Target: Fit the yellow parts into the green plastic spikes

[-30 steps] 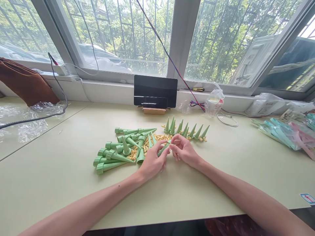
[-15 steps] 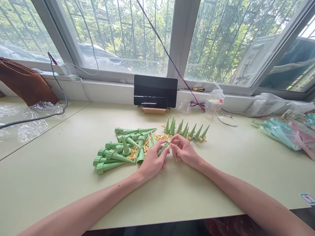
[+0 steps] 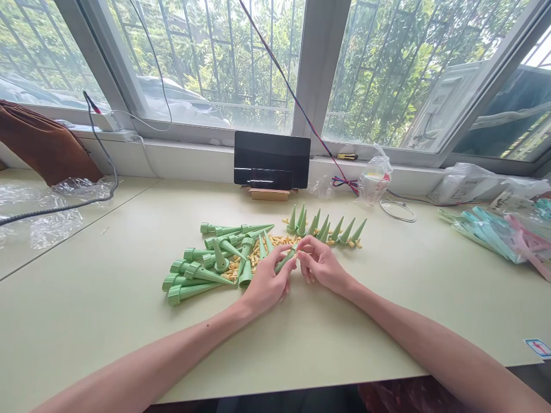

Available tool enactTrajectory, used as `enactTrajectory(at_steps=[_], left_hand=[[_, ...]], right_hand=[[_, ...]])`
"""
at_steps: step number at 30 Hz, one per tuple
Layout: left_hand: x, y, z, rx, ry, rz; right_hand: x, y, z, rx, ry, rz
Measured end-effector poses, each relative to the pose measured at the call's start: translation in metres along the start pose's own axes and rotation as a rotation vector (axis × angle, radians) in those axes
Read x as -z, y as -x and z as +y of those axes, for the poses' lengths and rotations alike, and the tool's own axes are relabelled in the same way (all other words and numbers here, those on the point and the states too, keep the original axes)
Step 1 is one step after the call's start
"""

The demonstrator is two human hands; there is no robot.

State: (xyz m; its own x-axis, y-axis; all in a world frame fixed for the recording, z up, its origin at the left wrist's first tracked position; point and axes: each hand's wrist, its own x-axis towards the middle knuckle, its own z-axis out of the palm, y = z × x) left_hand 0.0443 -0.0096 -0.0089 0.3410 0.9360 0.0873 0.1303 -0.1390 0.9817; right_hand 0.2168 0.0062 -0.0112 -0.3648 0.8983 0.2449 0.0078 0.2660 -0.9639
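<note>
From my end of the feed, I find the green spike (image 3: 285,261) above the near edge of the pile, slanting up to the right, held between the two hands. My left hand (image 3: 267,281) has its fingers wrapped around the body, thumb along the near side. My right hand (image 3: 325,267) is at the upper end, thumb and forefinger drawn in narrow. I cannot tell whether those fingertips pinch the spike itself or a small part at its end; they hide too much.

I judge the step in hand to be close work at that end, perhaps fitting one of the yellow pieces (image 3: 231,271) that lie loose beside the hands. To my mind, the next move calls for a firm left grip to stop the spike turning, and a fine, well-aligned press or twist from the right.

Around this, more green spikes lie on their sides in a heap (image 3: 193,291) to the left, a few standing among them. Beyond the right hand stands a row of upright spikes (image 3: 356,231), points up, with yellow pieces at their bases. All rest on the pale table (image 3: 327,344). Farther back, I see a dark tablet (image 3: 272,152) propped by the window, with a bundled cable (image 3: 344,182) to its right.
</note>
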Motion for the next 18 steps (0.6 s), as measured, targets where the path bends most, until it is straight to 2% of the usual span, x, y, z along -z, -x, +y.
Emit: enactTrajectory(at_steps=[6,18], left_hand=[[0.0007,0.0001,-0.0018,0.01,-0.009,-0.003],[0.0005,0.0039,0.0054,-0.022,-0.022,0.039]], right_hand=[[0.0004,-0.0005,0.0004,-0.012,-0.024,0.024],[-0.0008,0.0008,0.0014,-0.018,-0.012,-0.015]])
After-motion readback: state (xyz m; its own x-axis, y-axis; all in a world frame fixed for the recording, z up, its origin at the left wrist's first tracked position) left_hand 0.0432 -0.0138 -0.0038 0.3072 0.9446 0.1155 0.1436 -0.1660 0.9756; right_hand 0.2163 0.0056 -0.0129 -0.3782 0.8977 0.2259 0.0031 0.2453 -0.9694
